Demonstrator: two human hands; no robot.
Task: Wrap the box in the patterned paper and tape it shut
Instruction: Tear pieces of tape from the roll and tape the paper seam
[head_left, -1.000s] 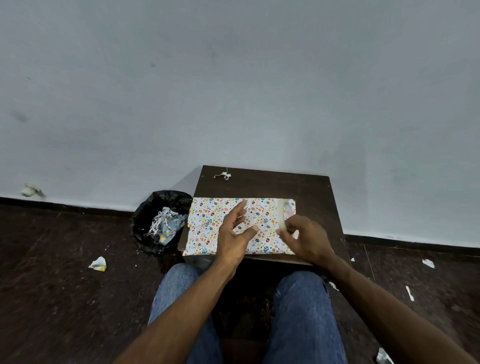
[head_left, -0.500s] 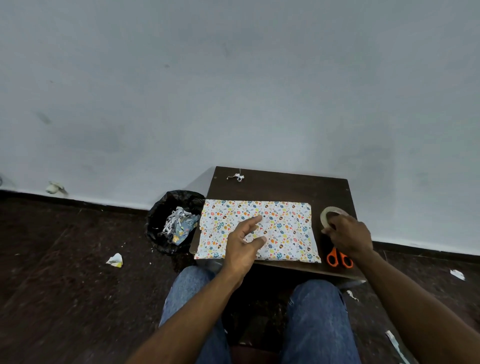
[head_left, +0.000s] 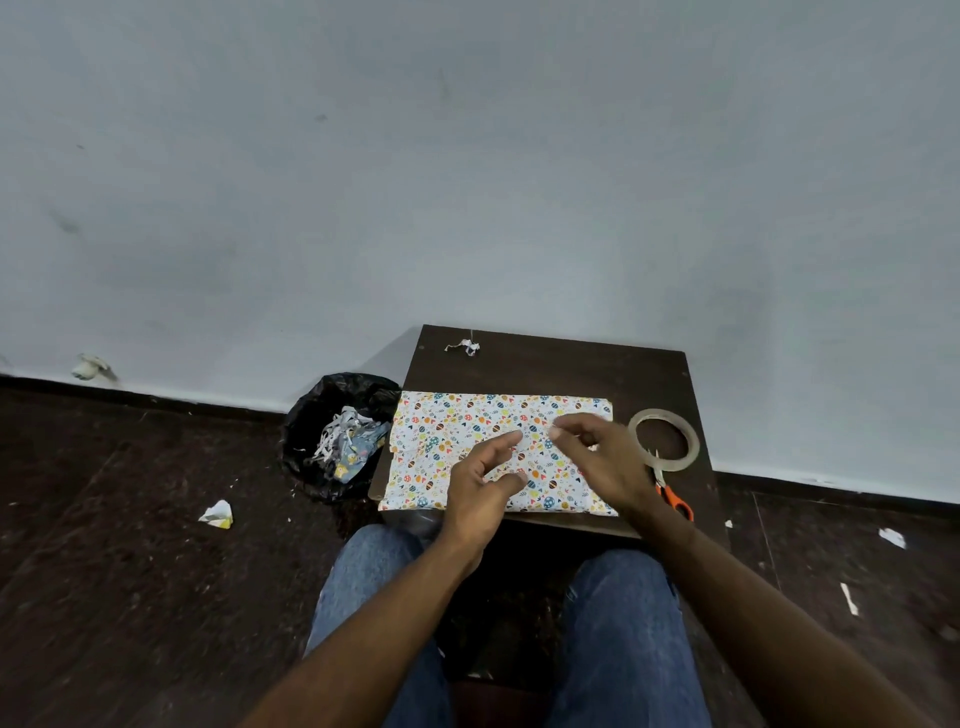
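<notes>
box: wrapped box (head_left: 467, 447) lies flat on the table (head_left: 545, 369), patterned paper already covering its whole top, near edge at the table's front edge
left hand: left hand (head_left: 480, 486) over the box's near-centre, fingers loosely spread, tips on or just above the paper; holding nothing
right hand: right hand (head_left: 602, 462) over the box's right half, thumb and forefinger drawn together near the middle seam; may be pinching a bit of clear tape, cannot tell
tape: tape roll (head_left: 664, 439) flat on the table, just right of the box, not touching it
scissors: scissors (head_left: 672, 491) right of the box, blades reaching under the roll, orange handles toward the person
bin: black bin (head_left: 337, 431) on the floor left of the box, paper offcuts inside
scraps: one paper scrap (head_left: 465, 347) behind the box on the table, more on the floor
handling: looks light and flat and stiff under a thin sheet; paper is slick and tears or creases easily
where to hold: press flat with a palm on top beside the seam, grip by the long edges to flip; don't pull on loose flaps
step: likely taping the top seam; ends not visibly checked
</notes>
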